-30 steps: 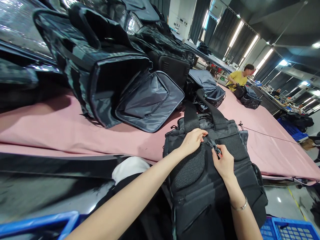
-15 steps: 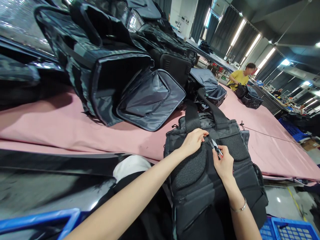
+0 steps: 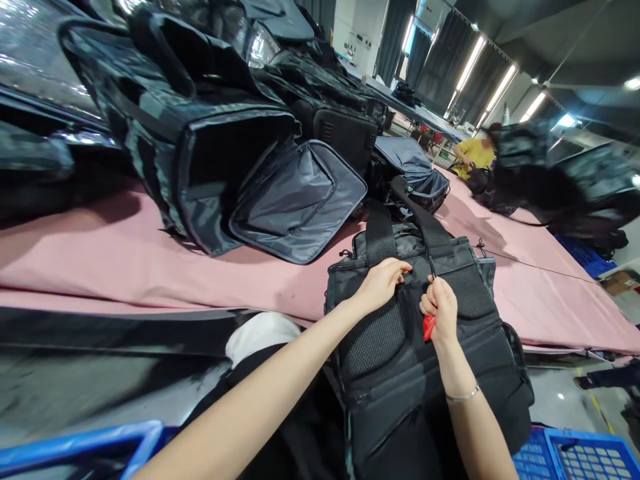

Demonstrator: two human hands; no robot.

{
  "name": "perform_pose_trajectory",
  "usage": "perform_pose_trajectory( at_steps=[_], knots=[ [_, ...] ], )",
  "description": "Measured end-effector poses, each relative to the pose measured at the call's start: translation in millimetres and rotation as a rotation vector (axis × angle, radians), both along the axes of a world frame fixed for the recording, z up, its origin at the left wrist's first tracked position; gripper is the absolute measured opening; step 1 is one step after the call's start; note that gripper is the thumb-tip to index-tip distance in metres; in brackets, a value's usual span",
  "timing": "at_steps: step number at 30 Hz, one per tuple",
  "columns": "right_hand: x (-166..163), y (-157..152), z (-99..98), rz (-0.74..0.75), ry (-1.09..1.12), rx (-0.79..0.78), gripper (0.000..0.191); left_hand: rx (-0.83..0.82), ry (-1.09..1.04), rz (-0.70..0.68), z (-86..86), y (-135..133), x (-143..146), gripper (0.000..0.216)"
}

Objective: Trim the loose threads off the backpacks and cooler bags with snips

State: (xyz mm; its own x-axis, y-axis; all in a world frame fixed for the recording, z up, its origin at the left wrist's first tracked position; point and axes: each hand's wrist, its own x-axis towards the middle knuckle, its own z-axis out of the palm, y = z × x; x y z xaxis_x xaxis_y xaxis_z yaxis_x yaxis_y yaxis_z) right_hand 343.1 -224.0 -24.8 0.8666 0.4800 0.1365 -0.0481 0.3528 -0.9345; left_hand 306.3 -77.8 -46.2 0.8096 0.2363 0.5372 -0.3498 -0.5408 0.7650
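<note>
A black backpack [image 3: 385,373] lies with its back panel up, its lower part towards me and its top on the pink-covered table. My left hand [image 3: 384,281] is closed in a pinch at the top of this panel, near the base of a shoulder strap [image 3: 379,233]. What its fingertips hold is too small to make out. In my closed right hand [image 3: 442,308] is a pair of thread snips [image 3: 431,267], the dark tips pointing up towards the other strap [image 3: 425,220]. A red part [image 3: 429,327] shows below the fingers.
Open camouflage bags [image 3: 210,167] are piled at the left on the pink table cover [image 3: 280,293]. Blue crates [image 3: 585,453] stand low at both sides. Further along, a person in yellow [image 3: 475,153] works near blurred dark bags [image 3: 560,173].
My right hand has turned, so the snips now point upward and their red part shows. My left hand stays nearly in place. Blurred dark bags have appeared above the table's right side.
</note>
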Motion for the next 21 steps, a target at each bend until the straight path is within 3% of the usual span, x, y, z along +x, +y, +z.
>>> perform_pose_trajectory(
  at_steps=[3,6,8,11,13,15,18,21],
  knots=[
    [-7.5,-10.7,5.7,-0.047,-0.023,0.036,0.025,-0.002,0.003,-0.032,2.1,4.0,-1.8,0.032],
    [-13.7,-46.4,14.6,-0.180,-0.109,0.014,0.024,0.080,0.016,-0.020,4.1,6.5,-6.3,0.023],
    [-16.5,-83.2,18.2,-0.334,-0.169,-0.009,0.026,0.197,0.038,0.009,3.8,7.8,-10.9,0.021],
    [-22.1,-154.8,9.7,-0.689,-0.243,-0.036,0.029,0.411,0.070,0.099,-0.3,10.5,-16.5,0.020],
    [-31.2,-208.2,-8.4,-0.984,-0.259,-0.106,0.030,0.486,0.076,0.177,-3.8,12.3,-17.9,0.023],
    [-46.6,-256.6,-35.4,-1.206,-0.141,-0.203,0.040,0.498,0.072,0.211,-5.6,13.8,-18.7,0.025],
    [-77.1,-298.7,-85.3,-1.279,0.075,-0.216,0.048,0.412,0.051,0.200,-3.9,18.0,-22.0,0.027],
    [-103.8,-293.6,-134.5,-1.239,0.232,-0.266,0.046,0.239,0.061,0.206,-2.1,25.7,-33.2,0.026]
  ],
)
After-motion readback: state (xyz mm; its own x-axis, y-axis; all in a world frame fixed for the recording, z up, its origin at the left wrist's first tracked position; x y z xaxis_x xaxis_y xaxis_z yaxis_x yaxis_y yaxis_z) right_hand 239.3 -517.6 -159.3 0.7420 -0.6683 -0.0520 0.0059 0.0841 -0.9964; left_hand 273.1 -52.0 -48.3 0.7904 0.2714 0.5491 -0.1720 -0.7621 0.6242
